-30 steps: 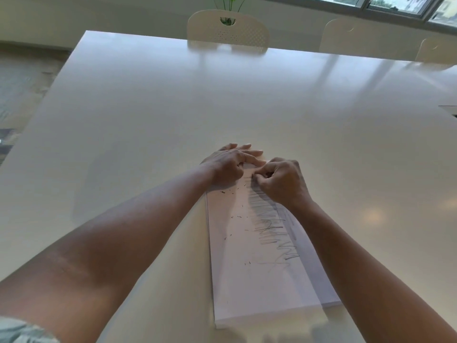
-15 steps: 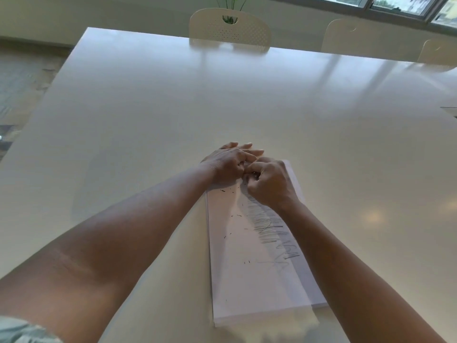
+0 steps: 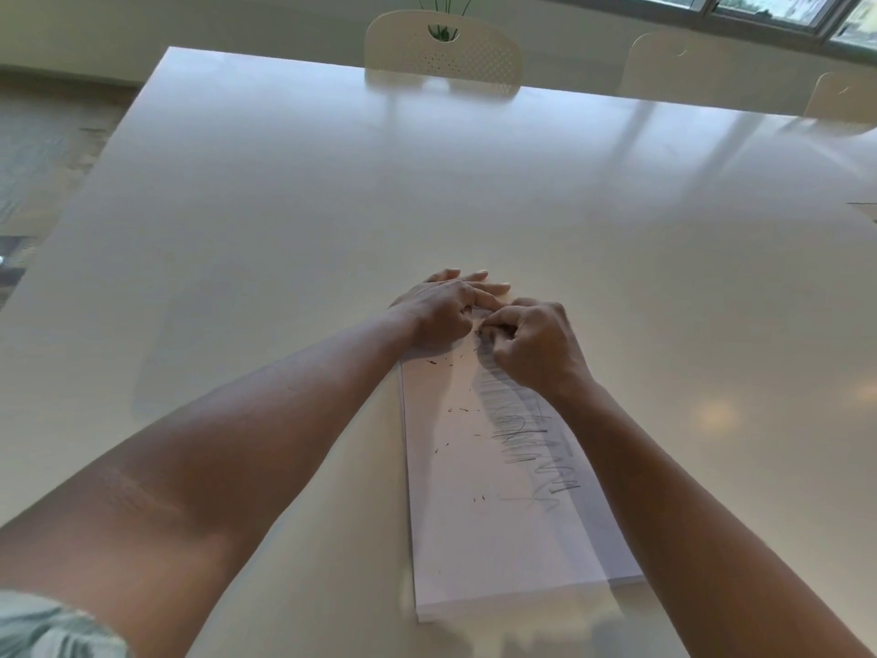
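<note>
Fingers [image 3: 491,289] of left hand [image 3: 441,311] lie straight, pinning paper [image 3: 474,515] steady; right hand [image 3: 536,346] curls, apparently pinching its far edge.

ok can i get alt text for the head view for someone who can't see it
A left hand presses flat the far end of a long folded paper with pencil scribbles on a pale table, while the right hand seems to pinch it with curled fingers. Cream chairs stand at the far side.
</note>
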`<state>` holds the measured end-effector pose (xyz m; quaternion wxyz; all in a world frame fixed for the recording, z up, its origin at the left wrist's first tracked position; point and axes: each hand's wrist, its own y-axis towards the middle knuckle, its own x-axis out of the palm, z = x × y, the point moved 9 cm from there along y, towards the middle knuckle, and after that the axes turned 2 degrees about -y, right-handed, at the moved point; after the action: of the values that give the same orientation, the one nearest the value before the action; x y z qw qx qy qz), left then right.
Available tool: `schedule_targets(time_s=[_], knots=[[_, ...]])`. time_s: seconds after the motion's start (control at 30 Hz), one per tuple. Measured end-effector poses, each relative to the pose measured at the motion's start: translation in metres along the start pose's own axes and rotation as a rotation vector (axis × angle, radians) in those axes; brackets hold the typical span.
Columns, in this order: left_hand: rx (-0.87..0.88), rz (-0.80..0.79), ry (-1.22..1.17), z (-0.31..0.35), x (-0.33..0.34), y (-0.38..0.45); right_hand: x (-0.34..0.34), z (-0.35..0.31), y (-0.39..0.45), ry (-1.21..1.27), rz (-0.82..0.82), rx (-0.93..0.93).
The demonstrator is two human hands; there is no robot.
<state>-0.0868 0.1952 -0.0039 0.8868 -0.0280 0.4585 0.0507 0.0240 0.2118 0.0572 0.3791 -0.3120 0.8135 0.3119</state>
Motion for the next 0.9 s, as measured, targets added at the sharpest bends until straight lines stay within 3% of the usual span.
schedule_targets(time_s=[0.47,0.9], knots=[[-0.011,0.036,-0.014,-0.003,-0.001,0.001,-0.006,0.007,0.014,-0.101,-0.169,0.031],[-0.013,0.028,-0.008,0.01,-0.006,-0.008,-0.008,0.007,0.014,-0.151,-0.152,0.168]])
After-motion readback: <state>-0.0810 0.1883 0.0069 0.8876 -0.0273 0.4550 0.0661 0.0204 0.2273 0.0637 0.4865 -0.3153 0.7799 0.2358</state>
